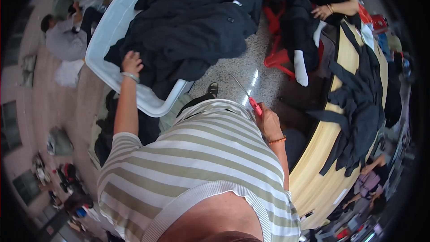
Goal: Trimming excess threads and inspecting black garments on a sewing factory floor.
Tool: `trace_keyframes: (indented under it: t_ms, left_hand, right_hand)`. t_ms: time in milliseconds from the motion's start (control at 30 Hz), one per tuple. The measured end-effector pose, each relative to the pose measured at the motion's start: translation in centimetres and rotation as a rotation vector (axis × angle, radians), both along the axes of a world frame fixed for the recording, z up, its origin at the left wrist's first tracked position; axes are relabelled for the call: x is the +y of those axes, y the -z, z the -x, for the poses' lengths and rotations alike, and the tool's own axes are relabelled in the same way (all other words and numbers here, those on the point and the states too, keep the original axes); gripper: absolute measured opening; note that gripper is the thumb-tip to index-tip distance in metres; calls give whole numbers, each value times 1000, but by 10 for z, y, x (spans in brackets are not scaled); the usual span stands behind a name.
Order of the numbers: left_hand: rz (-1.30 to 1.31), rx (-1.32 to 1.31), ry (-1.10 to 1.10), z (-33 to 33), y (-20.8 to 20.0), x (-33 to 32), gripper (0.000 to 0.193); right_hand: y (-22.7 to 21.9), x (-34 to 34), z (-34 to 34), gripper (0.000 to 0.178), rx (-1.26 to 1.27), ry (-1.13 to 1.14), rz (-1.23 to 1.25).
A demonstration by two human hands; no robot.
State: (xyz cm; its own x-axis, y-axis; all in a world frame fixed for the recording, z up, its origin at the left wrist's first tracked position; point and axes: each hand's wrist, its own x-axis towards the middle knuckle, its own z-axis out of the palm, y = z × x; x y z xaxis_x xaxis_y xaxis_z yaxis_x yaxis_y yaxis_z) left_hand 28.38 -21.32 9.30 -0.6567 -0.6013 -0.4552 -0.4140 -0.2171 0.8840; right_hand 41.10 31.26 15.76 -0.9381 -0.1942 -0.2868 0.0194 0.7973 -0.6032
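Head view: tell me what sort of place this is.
Probably a garment workshop: dark cloth garments are heaped in a white plastic bin, dark fabric pieces lie on a pale wood-toned table, and the right hand grips a slim, red-handled metal tool.

The person is wearing a short-sleeved shirt (197,154) with white and olive-beige stripes; a ribbed neckline (210,188) is scooping at six o'clock. A silvery bangle (130,76) is circling the left wrist (128,84) at ten, an orange-brown beaded bracelet (277,140) is ringing the right wrist (273,132) at four, and a dark shoe (213,89) is showing at twelve.
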Motion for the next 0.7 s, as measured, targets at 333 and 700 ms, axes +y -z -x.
trace_keyframes:
  t_ms: [333,700]
  left_hand:
    - [1262,338,974,0,-36,100,58]
    - [1291,503,1480,80,-4,131,50]
  right_hand:
    - [-5,-48,75,19,47,-134,-23]
    - [2,-21,24,23,131,307,3]
